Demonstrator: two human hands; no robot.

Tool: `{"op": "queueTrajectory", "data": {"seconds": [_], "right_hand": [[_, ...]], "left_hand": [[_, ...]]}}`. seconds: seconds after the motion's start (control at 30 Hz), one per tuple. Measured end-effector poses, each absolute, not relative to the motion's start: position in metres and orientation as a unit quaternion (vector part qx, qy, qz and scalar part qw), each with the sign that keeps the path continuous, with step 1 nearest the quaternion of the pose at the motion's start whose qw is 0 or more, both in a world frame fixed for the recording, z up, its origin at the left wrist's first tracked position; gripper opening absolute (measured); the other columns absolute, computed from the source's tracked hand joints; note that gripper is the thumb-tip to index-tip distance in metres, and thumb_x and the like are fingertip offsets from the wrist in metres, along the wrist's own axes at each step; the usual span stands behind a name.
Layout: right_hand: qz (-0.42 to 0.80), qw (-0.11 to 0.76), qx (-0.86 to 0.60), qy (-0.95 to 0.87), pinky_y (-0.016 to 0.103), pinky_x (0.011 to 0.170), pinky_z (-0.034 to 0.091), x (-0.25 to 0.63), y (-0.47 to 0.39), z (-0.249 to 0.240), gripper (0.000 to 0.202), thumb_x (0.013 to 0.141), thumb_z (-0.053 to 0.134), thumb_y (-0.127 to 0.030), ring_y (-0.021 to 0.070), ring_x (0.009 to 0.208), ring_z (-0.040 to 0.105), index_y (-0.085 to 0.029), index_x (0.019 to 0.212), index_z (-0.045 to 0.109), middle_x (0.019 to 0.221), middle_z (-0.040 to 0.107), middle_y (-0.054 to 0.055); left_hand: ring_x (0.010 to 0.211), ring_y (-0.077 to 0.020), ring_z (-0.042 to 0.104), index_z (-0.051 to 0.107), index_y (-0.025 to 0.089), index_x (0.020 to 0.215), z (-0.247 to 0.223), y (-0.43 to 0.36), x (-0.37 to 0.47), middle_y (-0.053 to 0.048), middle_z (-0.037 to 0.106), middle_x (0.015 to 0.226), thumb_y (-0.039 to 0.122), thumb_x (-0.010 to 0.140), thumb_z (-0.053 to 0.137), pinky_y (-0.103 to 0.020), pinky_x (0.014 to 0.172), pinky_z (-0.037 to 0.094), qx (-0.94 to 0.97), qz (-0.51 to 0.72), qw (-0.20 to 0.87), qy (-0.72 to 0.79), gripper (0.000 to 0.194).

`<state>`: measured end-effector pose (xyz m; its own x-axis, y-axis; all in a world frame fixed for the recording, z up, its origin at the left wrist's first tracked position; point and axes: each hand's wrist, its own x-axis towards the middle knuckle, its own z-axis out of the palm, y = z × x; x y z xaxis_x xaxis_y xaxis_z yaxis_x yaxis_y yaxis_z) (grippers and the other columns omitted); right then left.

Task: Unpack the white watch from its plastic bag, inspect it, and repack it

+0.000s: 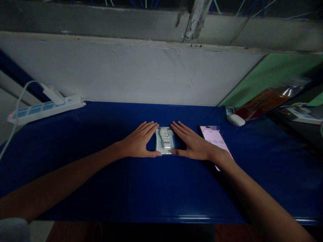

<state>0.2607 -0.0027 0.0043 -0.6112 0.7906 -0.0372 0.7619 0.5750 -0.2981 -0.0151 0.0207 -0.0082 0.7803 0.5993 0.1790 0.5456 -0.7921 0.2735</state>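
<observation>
A white wristwatch (165, 134) lies in a clear plastic bag (164, 150) flat on the blue tabletop (156, 191). Its round dial faces up at the far end, and the strap is folded beneath it. My left hand (140, 139) rests flat to the left of the bag, thumb and fingertips at its edge. On the other side, my right hand (190, 140) mirrors it, with its thumb over the bag's near right corner. Both hands are open with fingers stretched out, and neither grips the bag.
A lit phone (214, 137) showing a timer lies partly under my right forearm. Behind it sit a white mouse-like object (236, 119) and a tilted bottle (270, 99) of reddish drink. A power strip (47, 109) with a plugged-in charger stands at the back left. A wall borders the far edge.
</observation>
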Motion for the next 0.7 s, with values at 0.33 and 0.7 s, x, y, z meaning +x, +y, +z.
{"op": "queueTrajectory", "data": {"seconds": [0.33,0.7], "right_hand": [[0.111,0.125,-0.465,-0.870,0.052,0.107,0.044,0.264,0.001,0.018,0.062,0.094,0.051,-0.056,0.0357,0.131,0.052,-0.008,0.132,0.057,0.143,0.052,0.024],[0.111,0.177,-0.403,-0.891,0.047,0.102,0.049,0.263,0.000,0.027,0.030,0.092,0.060,-0.038,0.0313,0.123,0.058,-0.018,0.072,0.069,0.115,0.069,0.015]], "left_hand": [[0.150,-0.0350,0.016,0.016,0.007,0.154,-0.004,0.017,-0.018,-0.025,0.019,0.160,0.041,0.092,0.052,-0.055,0.120,0.020,0.941,0.134,0.101,0.292,0.079],[0.144,-0.0308,0.034,0.048,0.007,0.137,-0.010,0.022,-0.016,-0.021,0.043,0.149,0.029,0.100,0.037,-0.052,0.117,0.031,0.920,0.189,0.102,0.328,0.044]]}}
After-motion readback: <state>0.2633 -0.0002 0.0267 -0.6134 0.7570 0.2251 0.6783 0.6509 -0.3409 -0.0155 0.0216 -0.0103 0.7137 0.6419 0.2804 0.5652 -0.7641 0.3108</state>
